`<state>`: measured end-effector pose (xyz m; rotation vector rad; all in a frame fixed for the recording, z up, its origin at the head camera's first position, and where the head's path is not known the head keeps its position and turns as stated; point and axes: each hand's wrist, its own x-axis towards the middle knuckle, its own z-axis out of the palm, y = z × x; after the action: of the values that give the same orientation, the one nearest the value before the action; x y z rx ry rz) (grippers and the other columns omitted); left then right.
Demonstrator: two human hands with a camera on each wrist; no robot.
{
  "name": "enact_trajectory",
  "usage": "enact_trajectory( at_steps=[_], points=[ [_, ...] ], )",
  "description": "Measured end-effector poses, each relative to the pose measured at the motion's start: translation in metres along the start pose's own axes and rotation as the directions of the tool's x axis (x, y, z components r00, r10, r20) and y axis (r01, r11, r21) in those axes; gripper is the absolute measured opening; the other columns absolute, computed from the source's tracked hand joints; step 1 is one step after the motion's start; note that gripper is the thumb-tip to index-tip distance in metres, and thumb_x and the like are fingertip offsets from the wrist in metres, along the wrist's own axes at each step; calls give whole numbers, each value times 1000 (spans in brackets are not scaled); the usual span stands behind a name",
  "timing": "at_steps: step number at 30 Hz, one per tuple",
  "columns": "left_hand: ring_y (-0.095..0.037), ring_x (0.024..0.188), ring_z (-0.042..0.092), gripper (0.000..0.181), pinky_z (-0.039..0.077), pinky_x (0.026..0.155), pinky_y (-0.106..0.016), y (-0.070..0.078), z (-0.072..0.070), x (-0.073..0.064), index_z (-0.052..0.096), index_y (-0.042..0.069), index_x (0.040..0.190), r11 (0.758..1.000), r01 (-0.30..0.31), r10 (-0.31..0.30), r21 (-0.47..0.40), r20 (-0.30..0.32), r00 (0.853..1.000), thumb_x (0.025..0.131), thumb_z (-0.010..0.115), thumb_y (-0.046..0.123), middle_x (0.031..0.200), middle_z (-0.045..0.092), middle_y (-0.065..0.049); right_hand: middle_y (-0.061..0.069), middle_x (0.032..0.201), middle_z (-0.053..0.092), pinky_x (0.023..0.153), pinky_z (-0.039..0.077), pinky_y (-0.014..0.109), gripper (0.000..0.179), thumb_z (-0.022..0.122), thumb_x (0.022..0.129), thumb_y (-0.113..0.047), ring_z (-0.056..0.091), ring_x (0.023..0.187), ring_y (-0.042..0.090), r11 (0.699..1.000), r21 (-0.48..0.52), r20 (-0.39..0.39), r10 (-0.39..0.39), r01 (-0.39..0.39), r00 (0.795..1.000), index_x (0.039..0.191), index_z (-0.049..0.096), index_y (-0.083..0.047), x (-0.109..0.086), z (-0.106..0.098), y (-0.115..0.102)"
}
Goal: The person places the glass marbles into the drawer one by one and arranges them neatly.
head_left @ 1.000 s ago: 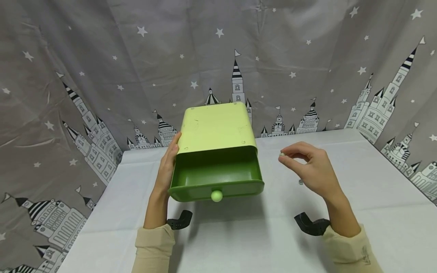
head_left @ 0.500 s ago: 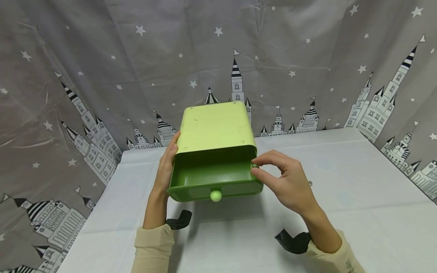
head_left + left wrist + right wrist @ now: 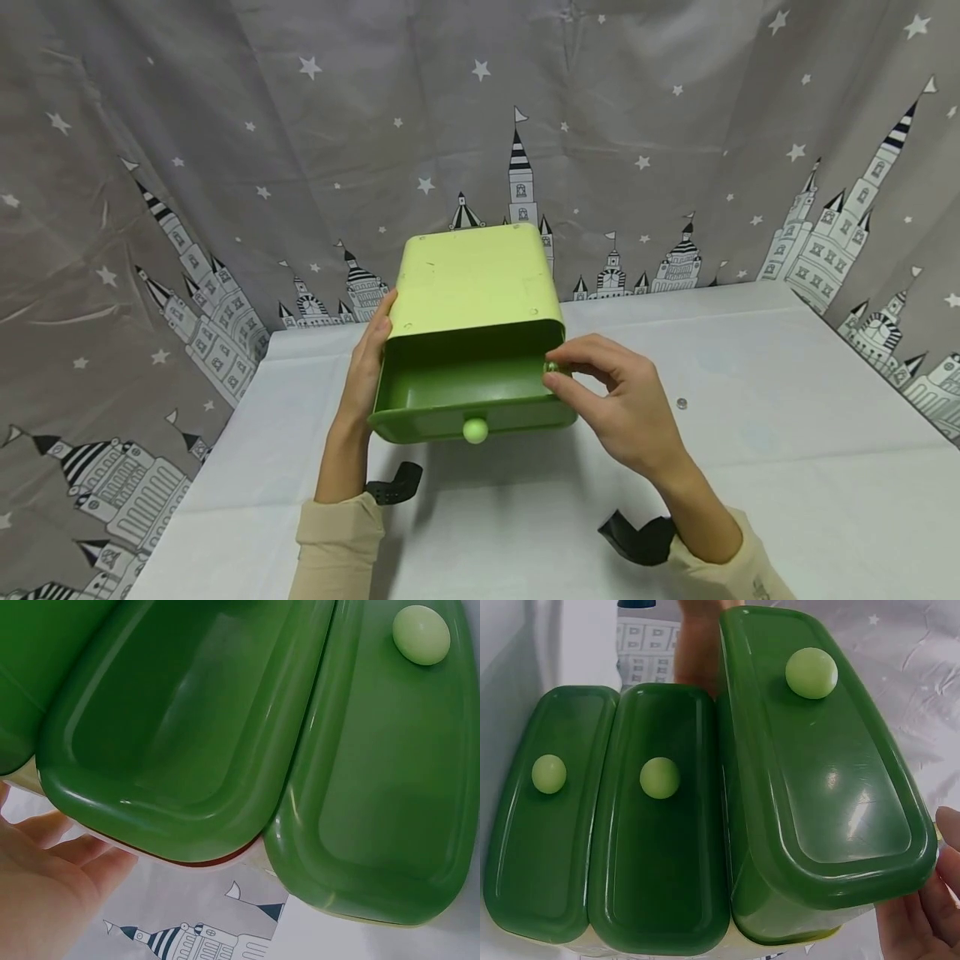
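Note:
A small yellow-green drawer cabinet stands on the white table, its top drawer pulled out toward me. The drawer has a round light-green knob. My left hand rests along the cabinet's left side, fingers extended. At the drawer's right wall, my right hand pinches a small shiny round piece, perhaps a glass bead, between thumb and index finger. A similar small round piece lies on the table right of that hand. Two lower drawers, a middle drawer and a bottom drawer, appear closed in the right wrist view.
A white cloth covers the table. Behind it hangs a grey curtain printed with stars and castles. A black wrist mount sits on the right arm, with a matching mount on the left.
My right hand has moved left with the small round piece, from over the table to the drawer's right wall. The other piece now shows fully. My left hand and the cabinet have stayed put.

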<state>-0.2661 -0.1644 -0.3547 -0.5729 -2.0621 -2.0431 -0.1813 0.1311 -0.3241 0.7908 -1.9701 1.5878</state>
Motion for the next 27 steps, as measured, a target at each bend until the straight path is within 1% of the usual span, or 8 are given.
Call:
enact_trajectory(
  at_steps=[6,18,24,27],
  points=[
    [-12,146,14,56,11,117,-40,0,0,0,19,9,158,1000,-5,5,-4,0,1000,108,29,32,162,18,1,1,94,69,84,53,28,18,73,83,9,64,89,17,1000,-15,8,-4,4,1000,97,73,-1,0,0,1],
    [-11,147,12,55,9,117,-39,0,0,0,20,10,158,1000,4,-4,-6,-6,1000,108,29,31,163,16,1,0,95,69,86,52,27,17,73,83,8,63,90,16,999,-34,16,20,-20,1000,98,73,-1,-1,1,1],
    [-11,147,11,55,9,117,-41,-1,0,0,22,12,158,1000,9,-9,12,-6,1000,108,30,33,163,14,-1,1,94,69,86,52,26,17,73,83,9,64,90,16,999,-29,3,25,-25,1000,97,73,-1,0,1,3],
    [-11,147,11,55,9,117,-41,0,-1,0,23,13,158,1000,12,-12,22,-14,1000,108,30,34,163,15,-1,1,95,69,86,52,26,17,73,84,8,63,90,16,999,-31,4,29,-29,1000,98,73,-1,0,2,4]
  ],
)
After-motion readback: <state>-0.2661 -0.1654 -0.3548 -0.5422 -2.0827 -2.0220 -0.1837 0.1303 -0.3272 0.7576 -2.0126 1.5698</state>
